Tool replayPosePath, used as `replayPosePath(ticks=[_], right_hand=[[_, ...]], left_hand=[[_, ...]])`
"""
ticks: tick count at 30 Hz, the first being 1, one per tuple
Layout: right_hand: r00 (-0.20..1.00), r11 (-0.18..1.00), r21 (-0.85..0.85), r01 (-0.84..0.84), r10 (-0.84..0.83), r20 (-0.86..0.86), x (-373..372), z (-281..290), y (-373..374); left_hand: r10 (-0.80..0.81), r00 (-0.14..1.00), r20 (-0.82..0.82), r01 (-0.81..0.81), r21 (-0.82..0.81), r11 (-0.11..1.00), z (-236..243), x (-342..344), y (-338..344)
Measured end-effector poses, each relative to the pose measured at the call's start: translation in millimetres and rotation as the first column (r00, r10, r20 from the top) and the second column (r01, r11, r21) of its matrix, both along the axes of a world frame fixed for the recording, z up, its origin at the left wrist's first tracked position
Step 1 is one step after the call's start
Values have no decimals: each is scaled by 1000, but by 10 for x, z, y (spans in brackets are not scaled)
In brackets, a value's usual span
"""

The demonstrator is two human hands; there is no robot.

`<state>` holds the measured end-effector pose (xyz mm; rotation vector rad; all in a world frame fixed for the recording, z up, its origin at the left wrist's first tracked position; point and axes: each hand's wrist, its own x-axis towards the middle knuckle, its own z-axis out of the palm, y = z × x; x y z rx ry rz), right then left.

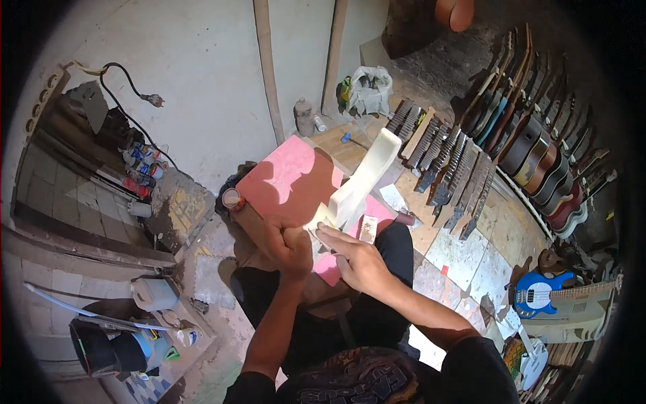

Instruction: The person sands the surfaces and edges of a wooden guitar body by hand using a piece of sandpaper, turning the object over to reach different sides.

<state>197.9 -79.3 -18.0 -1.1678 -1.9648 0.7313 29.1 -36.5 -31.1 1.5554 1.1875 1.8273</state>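
Observation:
A cream, curved piece (367, 172), which looks like an unpainted guitar body seen edge-on, slants up and away from my lap. Its near end lies between my hands, over a pink board (286, 182) propped across my knees. My left hand (291, 250) is closed in a fist at that end; what its fingers grip is hidden. My right hand (356, 259) presses its fingers and thumb against the same end. Beside the right hand, a small pale block (368, 229) rests near my thigh. A small round tin (232, 198) stands at the board's left corner.
Several dark guitar necks (444, 158) lie in a row at the right, before a rack of guitars (531, 151). A blue bass guitar (535, 295) lies at far right. At left are a black bucket (94, 347), a jerrycan (155, 294) and a hanging plug (153, 100).

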Motion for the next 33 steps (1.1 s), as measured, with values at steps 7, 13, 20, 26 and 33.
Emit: replayPosePath(ticks=[7, 13, 20, 26, 33], right_hand=[[885, 687, -689, -232, -144, -442, -196, 240, -98], [968, 883, -457, -108, -12, -251, -200, 154, -215], [964, 849, -498, -177, 47, -263, -205, 314, -319], [970, 956, -218, -194, 154, -187, -84, 84, -380], [959, 914, -336, -227, 149, -241, -126, 250, -445]], left_hand=[[165, 981, -98, -146, 184, 972, -103, 81, -212], [132, 991, -11, -128, 168, 977, -301, 45, -299], [103, 994, -31, -93, 237, 967, -380, -42, -423], [144, 989, -18, -132, 303, 944, -483, -22, -503], [87, 996, 26, -90, 344, 935, -505, 79, -632]])
